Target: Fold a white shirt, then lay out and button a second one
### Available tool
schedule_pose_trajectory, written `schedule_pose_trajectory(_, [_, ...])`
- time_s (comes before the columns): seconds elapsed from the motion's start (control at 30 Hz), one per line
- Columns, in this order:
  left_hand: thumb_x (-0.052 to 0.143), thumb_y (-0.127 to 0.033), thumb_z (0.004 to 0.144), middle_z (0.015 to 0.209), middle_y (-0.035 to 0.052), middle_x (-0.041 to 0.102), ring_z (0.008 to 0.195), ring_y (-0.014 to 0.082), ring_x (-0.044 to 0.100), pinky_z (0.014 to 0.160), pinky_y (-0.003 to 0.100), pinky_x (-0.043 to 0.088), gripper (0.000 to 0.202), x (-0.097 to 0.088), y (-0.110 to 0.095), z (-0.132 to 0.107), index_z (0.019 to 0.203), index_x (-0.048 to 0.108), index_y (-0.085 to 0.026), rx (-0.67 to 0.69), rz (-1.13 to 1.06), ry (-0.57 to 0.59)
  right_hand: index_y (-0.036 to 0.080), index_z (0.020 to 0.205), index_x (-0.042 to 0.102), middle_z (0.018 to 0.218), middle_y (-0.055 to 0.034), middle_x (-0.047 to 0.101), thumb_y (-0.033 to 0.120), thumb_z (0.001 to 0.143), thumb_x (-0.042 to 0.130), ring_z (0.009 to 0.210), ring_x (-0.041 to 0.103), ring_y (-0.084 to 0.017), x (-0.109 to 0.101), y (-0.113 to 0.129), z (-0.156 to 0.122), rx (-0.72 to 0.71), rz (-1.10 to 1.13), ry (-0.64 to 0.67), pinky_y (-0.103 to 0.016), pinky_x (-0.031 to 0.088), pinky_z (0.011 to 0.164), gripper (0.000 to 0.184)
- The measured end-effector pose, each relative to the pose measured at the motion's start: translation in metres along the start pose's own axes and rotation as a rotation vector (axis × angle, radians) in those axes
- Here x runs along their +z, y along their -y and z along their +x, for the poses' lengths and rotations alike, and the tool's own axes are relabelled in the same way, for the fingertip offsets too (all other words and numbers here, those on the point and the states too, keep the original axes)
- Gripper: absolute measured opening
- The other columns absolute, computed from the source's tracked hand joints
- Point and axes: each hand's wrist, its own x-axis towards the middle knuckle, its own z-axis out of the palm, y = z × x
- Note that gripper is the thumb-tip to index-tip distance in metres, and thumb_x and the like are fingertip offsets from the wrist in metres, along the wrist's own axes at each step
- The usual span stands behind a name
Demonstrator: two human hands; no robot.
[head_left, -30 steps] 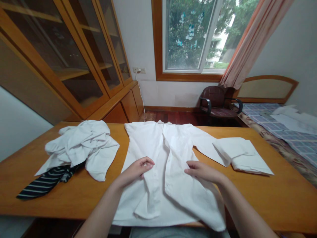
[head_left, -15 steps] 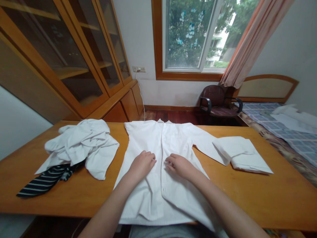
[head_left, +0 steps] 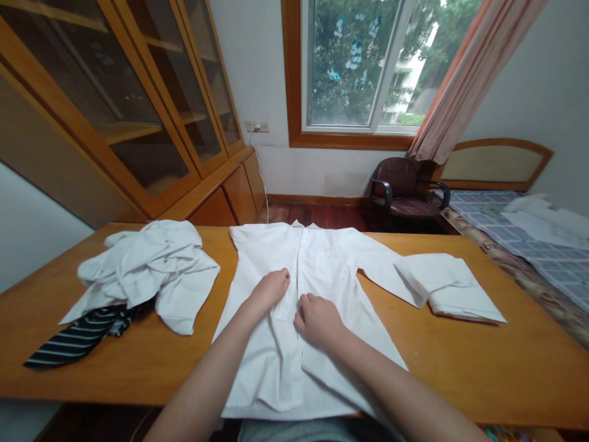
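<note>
A white button-front shirt [head_left: 324, 252] lies face up on the wooden table, its collar at the far edge and its hem at the near edge. Over the left front panel, close to the button strip, my left hand [head_left: 275, 287] is closed with curled fingers; whatever they may hold is hidden. My right hand [head_left: 321, 318] is lower, its thumb and fingers pinched on the shirt at the button strip. One sleeve stretches right to a folded white cloth [head_left: 464, 294], partly overlapping it.
On the wooden table [head_left: 184, 368], a crumpled white garment [head_left: 151, 264] lies at left over a black striped tie [head_left: 69, 341]. Beyond stand a glass-door cabinet [head_left: 184, 190], a brown armchair [head_left: 400, 184] and a bed [head_left: 524, 215] at right.
My left hand has moved up along the shirt and its fingers have curled in. My right hand has shifted left onto the button strip and closed there.
</note>
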Motion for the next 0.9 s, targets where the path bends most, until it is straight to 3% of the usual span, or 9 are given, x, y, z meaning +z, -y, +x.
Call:
schedule_pose_trajectory(0.1, [0.047,-0.017,0.090,0.105,0.0090,0.069,0.100,0.0206,0.065,0.089,0.029,0.046,0.022,0.001,0.004,0.013,0.100,0.067,-0.019,0.087,-0.066,-0.096,0.016,0.097,0.064,0.092,-0.0116,0.071,0.026,0.088,0.050,0.080,0.069,-0.025,-0.001,0.000,0.003,-0.009,-0.016,0.029,-0.031,0.045,0.065,0.019])
schedule_pose_trajectory(0.17, [0.052,-0.015,0.085,0.098,0.0087,0.068,0.094,0.0211,0.064,0.087,0.030,0.047,0.020,0.005,0.007,0.023,0.096,0.069,-0.018,0.116,-0.104,-0.132,0.015,0.097,0.066,0.092,-0.0126,0.071,0.025,0.087,0.050,0.078,0.069,-0.026,-0.003,-0.001,0.004,-0.026,-0.029,0.051,-0.032,0.045,0.064,0.021])
schedule_pose_trajectory(0.33, [0.059,-0.011,0.076,0.088,0.0052,0.066,0.082,0.0192,0.063,0.079,0.029,0.049,0.021,0.014,0.012,0.047,0.091,0.071,-0.018,0.176,-0.173,-0.119,0.014,0.096,0.069,0.090,-0.0128,0.072,0.027,0.085,0.053,0.075,0.068,-0.025,-0.007,-0.010,0.003,-0.090,-0.052,0.085,-0.032,0.044,0.064,0.023])
schedule_pose_trajectory(0.57, [0.055,-0.016,0.081,0.090,0.0020,0.067,0.081,0.0154,0.064,0.077,0.026,0.051,0.019,0.017,0.027,0.053,0.091,0.071,-0.019,0.322,-0.327,-0.116,0.017,0.083,0.068,0.083,-0.0077,0.068,0.029,0.092,0.053,0.081,0.062,-0.020,-0.006,-0.027,0.002,-0.275,0.040,-0.011,-0.029,0.041,0.072,0.021])
schedule_pose_trajectory(0.73, [0.054,-0.013,0.079,0.091,0.0019,0.065,0.076,0.0142,0.062,0.072,0.027,0.052,0.019,0.026,0.038,0.045,0.093,0.066,-0.019,0.378,-0.489,-0.241,0.018,0.083,0.066,0.084,-0.0045,0.065,0.022,0.093,0.054,0.082,0.058,-0.017,-0.008,-0.036,0.022,-0.118,0.180,-0.108,-0.026,0.038,0.072,0.016])
schedule_pose_trajectory(0.9, [0.055,-0.010,0.081,0.090,0.0030,0.061,0.084,0.0175,0.059,0.079,0.032,0.052,0.015,0.033,0.040,0.040,0.091,0.060,-0.020,0.452,-0.401,-0.386,0.018,0.086,0.062,0.085,-0.0029,0.064,0.023,0.092,0.056,0.079,0.057,-0.015,-0.011,-0.037,0.055,0.028,0.287,-0.180,-0.025,0.037,0.071,0.009])
